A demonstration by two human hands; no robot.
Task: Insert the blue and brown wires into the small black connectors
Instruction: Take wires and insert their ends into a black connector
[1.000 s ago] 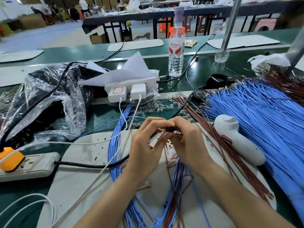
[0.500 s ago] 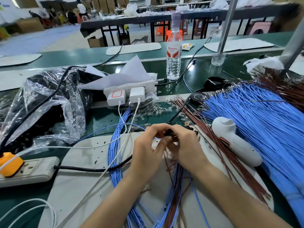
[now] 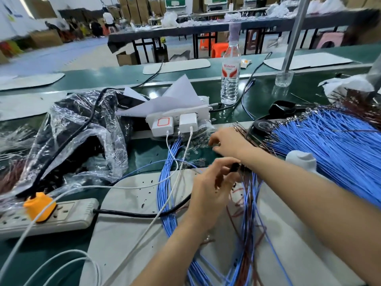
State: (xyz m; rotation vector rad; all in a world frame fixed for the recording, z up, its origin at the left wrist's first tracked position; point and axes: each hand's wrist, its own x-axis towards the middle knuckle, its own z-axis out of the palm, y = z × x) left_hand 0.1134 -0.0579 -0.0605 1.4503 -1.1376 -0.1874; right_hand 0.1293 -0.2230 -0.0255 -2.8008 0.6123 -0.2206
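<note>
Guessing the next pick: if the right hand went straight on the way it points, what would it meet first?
Likely the pile of small clear parts ahead of the right hand; depth unclear.

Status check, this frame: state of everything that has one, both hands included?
left hand: pinches the small black connector
right hand: extended over small loose parts, grip unclear
water bottle: upright
orange plug: seated in the grey power strip
red-marked charger: plugged into the white power strip, cable attached
plain white charger: plugged in beside it, cable attached
plastic bag: crumpled over dark contents
</note>
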